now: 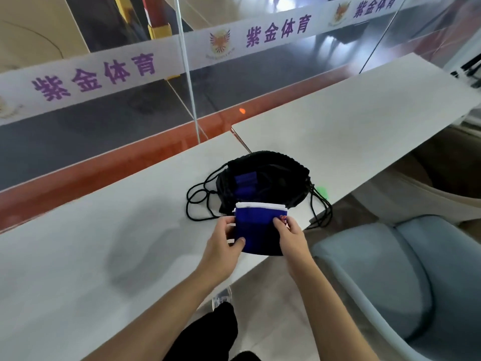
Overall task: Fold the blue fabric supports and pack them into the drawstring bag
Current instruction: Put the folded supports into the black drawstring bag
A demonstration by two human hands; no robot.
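Note:
A folded blue fabric support (259, 227) with a white band along its far edge sits at the near edge of the white table (109, 230). My left hand (226, 244) grips its left side, thumb on top. My right hand (290, 234) pinches its right side. Just beyond it lies the black drawstring bag (276, 175), mouth open toward me, with another blue support (246, 185) inside. The bag's black cords (200, 201) loop out on both sides.
A second white table (351, 118) adjoins on the right. A grey-blue padded chair (390, 277) stands at the lower right. A glass barrier with a white banner (104, 74) runs behind the tables. My dark trouser leg and shoe show below.

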